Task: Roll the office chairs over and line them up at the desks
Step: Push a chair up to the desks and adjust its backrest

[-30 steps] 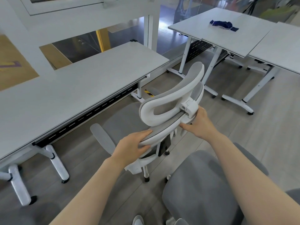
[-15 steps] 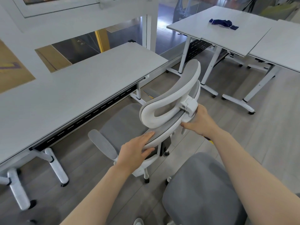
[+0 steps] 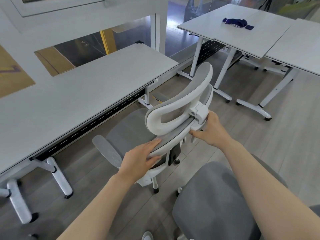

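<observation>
A white office chair with grey mesh (image 3: 180, 108) stands in front of me, its seat facing the long white desk (image 3: 83, 94) on the left. Both hands hold the top rim of its backrest. My left hand (image 3: 140, 159) wraps the rim's left end, fingers over the mesh. My right hand (image 3: 210, 129) grips the rim just under the white headrest bracket. The chair's left armrest (image 3: 107, 150) sits close to the desk's front edge. A second grey chair seat (image 3: 213, 201) is right below me, under my right forearm.
Two more white desks (image 3: 242, 37) on castors stand at the back right, with a dark blue cloth (image 3: 238, 23) on one. The long desk's white legs (image 3: 58, 177) reach the floor at left. A glass partition runs behind the long desk. Wood floor lies between the desks.
The chair has rolled a little toward the long desk, its seat and armrest now closer to the desk edge. Both hands stay on the backrest rim.
</observation>
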{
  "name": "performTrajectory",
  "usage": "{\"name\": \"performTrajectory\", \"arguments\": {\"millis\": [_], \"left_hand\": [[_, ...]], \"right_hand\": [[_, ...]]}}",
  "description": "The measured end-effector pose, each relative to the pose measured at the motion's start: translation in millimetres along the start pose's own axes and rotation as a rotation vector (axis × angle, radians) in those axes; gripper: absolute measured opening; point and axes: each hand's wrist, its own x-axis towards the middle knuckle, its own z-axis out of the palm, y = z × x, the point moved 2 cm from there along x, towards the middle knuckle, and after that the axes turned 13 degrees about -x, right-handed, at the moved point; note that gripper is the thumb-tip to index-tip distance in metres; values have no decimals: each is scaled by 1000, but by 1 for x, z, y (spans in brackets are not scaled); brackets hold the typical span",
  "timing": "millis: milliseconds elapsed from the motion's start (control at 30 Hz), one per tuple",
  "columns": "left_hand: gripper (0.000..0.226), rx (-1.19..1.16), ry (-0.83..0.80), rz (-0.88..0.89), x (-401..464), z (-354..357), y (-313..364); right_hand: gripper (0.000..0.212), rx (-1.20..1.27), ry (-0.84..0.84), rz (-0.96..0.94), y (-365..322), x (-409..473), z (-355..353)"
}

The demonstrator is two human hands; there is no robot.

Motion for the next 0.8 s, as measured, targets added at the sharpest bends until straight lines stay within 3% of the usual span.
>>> {"name": "performTrajectory", "arguments": {"millis": [167, 400, 633, 800], "left_hand": [[55, 24, -3, 3, -1, 0, -1], [53, 78, 15, 69, -3, -3, 1], [55, 137, 246, 128, -41, 18, 26], [58, 181, 176, 250, -60, 52, 64]], "right_hand": [[89, -17, 9, 17, 0, 0, 1], [105, -64, -39, -24, -3, -17, -6], [91, -194, -30, 72, -2, -117, -38], [74, -207, 42, 187, 34, -198, -66]]}}
